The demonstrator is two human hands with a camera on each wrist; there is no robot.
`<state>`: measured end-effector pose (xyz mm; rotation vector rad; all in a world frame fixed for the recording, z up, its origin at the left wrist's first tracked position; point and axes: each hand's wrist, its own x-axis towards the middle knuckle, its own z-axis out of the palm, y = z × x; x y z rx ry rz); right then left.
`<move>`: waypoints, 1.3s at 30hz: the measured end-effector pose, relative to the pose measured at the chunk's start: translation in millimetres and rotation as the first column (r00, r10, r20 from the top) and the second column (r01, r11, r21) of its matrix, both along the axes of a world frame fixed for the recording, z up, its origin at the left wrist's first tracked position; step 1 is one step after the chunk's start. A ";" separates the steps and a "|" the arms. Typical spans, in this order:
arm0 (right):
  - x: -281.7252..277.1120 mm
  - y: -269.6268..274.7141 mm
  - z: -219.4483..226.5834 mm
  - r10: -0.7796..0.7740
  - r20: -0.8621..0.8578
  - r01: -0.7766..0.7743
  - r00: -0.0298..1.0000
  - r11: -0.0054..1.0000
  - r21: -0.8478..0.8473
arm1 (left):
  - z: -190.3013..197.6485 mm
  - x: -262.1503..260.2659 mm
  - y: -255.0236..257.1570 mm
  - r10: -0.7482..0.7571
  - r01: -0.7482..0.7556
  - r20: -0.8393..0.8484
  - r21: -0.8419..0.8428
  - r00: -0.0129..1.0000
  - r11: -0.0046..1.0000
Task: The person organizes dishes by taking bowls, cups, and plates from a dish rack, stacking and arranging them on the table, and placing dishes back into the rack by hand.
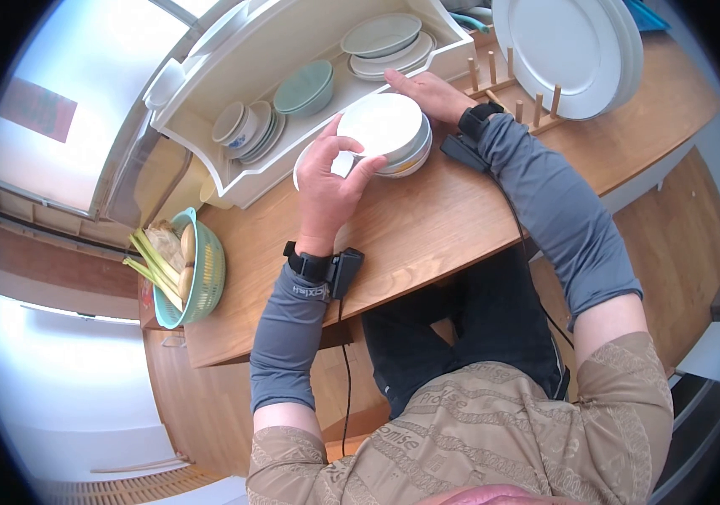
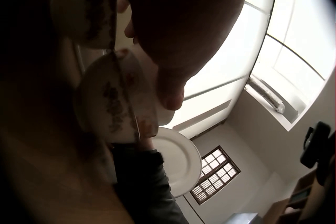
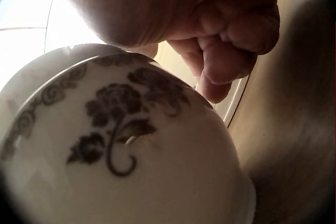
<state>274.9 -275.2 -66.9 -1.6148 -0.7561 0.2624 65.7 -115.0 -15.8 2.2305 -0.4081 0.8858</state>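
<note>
In the head view my left hand (image 1: pixel 330 185) pinches the rim of the top white bowl (image 1: pixel 381 124) between thumb and fingers. Below that bowl are nested bowls (image 1: pixel 409 162) with a coloured band, and another white bowl (image 1: pixel 340 165) is partly behind my left hand. My right hand (image 1: pixel 437 99) is behind the stack, at its far right side, with a finger reaching toward the shelf. The right wrist view has its loosely bent fingers (image 3: pixel 223 61) above a flower-patterned bowl (image 3: pixel 131 145); contact is unclear. Patterned bowls (image 2: pixel 107 100) also appear in the left wrist view.
A white shelf unit (image 1: pixel 246 189) along the back holds a green bowl (image 1: pixel 305 88), stacked plates (image 1: pixel 381 35) and small bowls (image 1: pixel 234 124). Large white plates (image 1: pixel 566 50) stand in a pegged wooden rack (image 1: pixel 537 114) at right. A green basket (image 1: pixel 206 269) of vegetables is at left.
</note>
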 end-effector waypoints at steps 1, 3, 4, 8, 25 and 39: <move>-0.1 0.6 -1.1 0.003 -0.001 -0.003 1.000 1.000 -0.002 | -0.5 0.1 0.0 0.003 -0.003 -0.001 -0.002 1.000 1.000; -3.7 -0.8 -0.9 0.009 -0.016 -0.009 1.000 1.000 -0.007 | -1.7 0.5 -0.6 0.010 -0.011 0.021 0.038 1.000 0.999; -6.6 -2.7 1.5 0.010 -0.018 -0.010 1.000 1.000 -0.010 | -2.1 -0.1 -0.9 0.011 -0.012 0.019 0.035 1.000 0.999; -15.0 -7.2 8.1 0.006 -0.129 -0.013 0.992 0.999 -0.052 | -2.0 -3.3 1.2 0.035 -0.030 -0.055 0.080 0.998 0.996; -14.5 -9.5 8.9 0.034 -0.250 -0.056 0.968 0.995 -0.079 | 8.0 -51.7 93.9 0.189 -0.199 -0.518 0.037 0.834 0.979; -5.8 -7.5 3.4 0.016 -0.186 -0.035 0.982 0.994 -0.100 | -0.5 -47.8 105.2 0.068 -0.181 -0.435 -0.225 0.898 0.957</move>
